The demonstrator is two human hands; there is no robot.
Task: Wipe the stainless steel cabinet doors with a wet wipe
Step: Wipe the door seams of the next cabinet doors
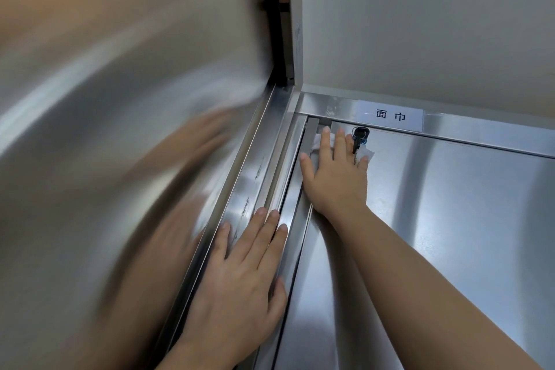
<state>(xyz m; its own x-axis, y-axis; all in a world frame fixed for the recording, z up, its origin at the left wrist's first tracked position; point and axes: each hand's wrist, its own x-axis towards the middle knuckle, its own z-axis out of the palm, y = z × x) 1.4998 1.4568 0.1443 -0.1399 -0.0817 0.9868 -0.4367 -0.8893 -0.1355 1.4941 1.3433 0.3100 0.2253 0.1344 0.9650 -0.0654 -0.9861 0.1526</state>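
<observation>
A white label (389, 115) (on the cabinet's top rail (480, 132)) reads "面巾".

Steel cabinet door (450, 234) carries a white wipe (369, 155) at its 11 o'clock corner, key (356, 143) just beside, label (390, 116) on the rail (486, 134) above.

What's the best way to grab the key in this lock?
Pinch the key by its black head, which stands proud of the door, coming from the upper right: the right hand and wipe crowd its left and underside; the pieces dangling below look loose.
</observation>
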